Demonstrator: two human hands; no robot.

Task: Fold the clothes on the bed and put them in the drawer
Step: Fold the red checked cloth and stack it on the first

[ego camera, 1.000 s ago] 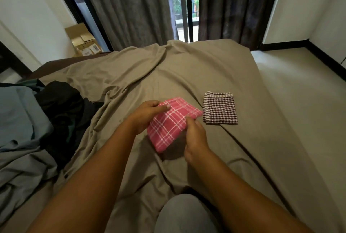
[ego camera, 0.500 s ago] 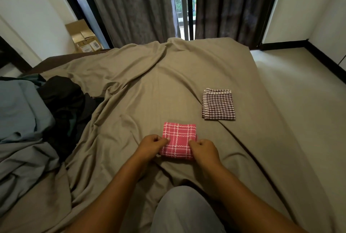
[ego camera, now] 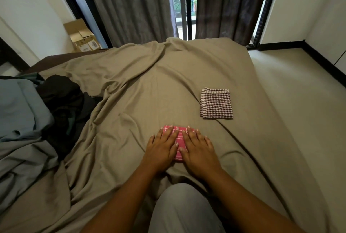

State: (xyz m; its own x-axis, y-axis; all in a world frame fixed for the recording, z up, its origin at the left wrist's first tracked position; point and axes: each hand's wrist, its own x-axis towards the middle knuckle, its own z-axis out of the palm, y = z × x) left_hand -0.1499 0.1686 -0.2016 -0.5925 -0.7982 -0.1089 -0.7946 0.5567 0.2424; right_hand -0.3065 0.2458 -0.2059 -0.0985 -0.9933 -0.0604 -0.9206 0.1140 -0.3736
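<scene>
- Pink checked cloth: woven, matt.
- Brown-and-white checked cloth: coarse weave, matt.
- Bed sheet: soft matt fabric, creased.
- Box: plain matt cardboard.
- Curtains: heavy dull cloth.
- Floor: smooth, faint sheen.

Light grey trousers are worn; left forearm and right forearm bare.

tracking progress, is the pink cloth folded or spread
Folded: the pink cloth is a small square, pressed flat under left hand and right hand.
</scene>
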